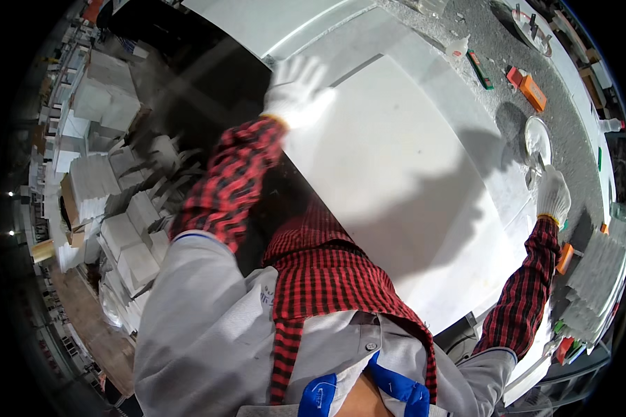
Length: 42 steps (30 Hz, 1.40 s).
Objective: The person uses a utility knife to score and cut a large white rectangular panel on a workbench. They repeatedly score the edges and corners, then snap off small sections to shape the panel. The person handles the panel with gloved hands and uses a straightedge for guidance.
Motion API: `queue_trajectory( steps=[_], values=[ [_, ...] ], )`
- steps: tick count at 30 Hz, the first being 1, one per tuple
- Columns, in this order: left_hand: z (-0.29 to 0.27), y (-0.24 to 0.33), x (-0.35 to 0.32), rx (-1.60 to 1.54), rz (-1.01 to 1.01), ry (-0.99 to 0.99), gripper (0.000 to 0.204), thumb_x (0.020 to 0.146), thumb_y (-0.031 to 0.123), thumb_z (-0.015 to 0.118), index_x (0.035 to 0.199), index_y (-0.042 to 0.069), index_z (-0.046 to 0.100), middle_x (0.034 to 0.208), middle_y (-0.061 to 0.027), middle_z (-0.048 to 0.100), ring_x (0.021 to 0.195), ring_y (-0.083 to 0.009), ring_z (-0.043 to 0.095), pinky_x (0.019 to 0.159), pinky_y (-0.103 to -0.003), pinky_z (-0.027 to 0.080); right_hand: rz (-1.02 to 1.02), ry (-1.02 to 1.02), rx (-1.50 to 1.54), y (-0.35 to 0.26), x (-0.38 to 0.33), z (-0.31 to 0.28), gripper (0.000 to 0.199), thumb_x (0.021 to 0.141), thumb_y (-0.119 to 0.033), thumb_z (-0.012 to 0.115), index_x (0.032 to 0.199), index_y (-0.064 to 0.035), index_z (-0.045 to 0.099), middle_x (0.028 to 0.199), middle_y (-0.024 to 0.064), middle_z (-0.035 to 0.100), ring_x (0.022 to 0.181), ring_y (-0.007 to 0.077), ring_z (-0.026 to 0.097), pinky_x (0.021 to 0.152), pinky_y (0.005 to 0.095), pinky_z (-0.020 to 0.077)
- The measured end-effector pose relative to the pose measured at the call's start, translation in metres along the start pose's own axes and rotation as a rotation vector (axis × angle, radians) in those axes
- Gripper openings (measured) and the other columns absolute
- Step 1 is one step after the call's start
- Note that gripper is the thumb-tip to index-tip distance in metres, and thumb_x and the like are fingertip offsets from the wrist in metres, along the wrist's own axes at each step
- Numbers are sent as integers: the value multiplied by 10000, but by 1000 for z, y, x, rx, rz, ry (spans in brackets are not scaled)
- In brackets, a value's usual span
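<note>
A large white slab [403,181] lies flat on the workbench in front of me. My left hand [295,90], in a white glove, rests with fingers spread on the slab's far left corner. My right hand [553,194], also in a white glove, reaches past the slab's right edge and closes around a small tool beside a round white dish [538,139]. What the tool is I cannot make out. Both forearms wear red and black checked sleeves under a grey vest.
An orange block [533,92] and a green tool [480,69] lie on the grey speckled bench top beyond the slab. Stacks of white blocks [111,201] stand on the floor at left. A pile of white sheets [595,278] sits at far right.
</note>
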<state>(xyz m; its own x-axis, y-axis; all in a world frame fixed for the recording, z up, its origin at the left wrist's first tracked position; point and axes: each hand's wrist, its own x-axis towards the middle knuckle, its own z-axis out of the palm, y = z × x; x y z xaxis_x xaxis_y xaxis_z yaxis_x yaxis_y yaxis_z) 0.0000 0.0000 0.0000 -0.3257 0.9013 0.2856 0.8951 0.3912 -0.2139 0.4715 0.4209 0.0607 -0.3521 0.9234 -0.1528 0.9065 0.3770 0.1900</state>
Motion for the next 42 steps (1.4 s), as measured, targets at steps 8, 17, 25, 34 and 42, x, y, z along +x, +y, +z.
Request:
queue_trajectory(
  steps=[8, 17, 25, 34, 42],
  values=[
    [-44, -53, -92, -369, -232, -296, 703, 872, 412, 739, 1458, 95, 512, 1501, -167, 518, 1301, -389, 516, 1124, -462, 396, -35, 333, -45, -1, -51, 14, 425, 951, -370, 683, 1327, -183, 616, 1220, 156, 695, 1044, 387, 698, 868, 497, 559],
    [-34, 2, -72, -323, 476, -138, 630, 614, 65, 768, 1228, 106, 630, 1413, -147, 509, 1319, -401, 464, 1098, -538, 385, -223, -91, 421, -119, -366, 32, 965, 685, -308, 911, 1533, -158, 477, 1592, 162, 424, 1447, 401, 414, 1147, 520, 408],
    [-26, 12, -32, -455, 657, -83, 441, 794, 11, 597, 1234, 7, 634, 1331, -176, 566, 1269, -381, 543, 1050, -541, 429, -189, 308, 257, -188, -381, 86, 643, 727, 15, 626, 1349, -146, 605, 1437, 167, 533, 1307, 414, 508, 1061, 525, 459],
    [-136, -9, 22, -532, 822, -102, 447, 740, -29, 591, 1173, 33, 680, 1200, -182, 636, 1047, -395, 618, 886, -432, 514, -291, 155, 319, -168, -375, -42, 539, 786, 41, 573, 1302, -106, 623, 1342, 131, 590, 1219, 376, 569, 977, 460, 511],
    [-170, -8, 205, -1073, 471, -395, 654, 758, -138, 596, 1356, 114, 676, 1231, -96, 738, 1042, -144, 712, 888, -291, 595, 3, 279, 529, -54, -301, -139, 340, 839, -57, 762, 1178, -42, 756, 964, 104, 764, 826, 132, 693, 772, 297, 547]
  ],
)
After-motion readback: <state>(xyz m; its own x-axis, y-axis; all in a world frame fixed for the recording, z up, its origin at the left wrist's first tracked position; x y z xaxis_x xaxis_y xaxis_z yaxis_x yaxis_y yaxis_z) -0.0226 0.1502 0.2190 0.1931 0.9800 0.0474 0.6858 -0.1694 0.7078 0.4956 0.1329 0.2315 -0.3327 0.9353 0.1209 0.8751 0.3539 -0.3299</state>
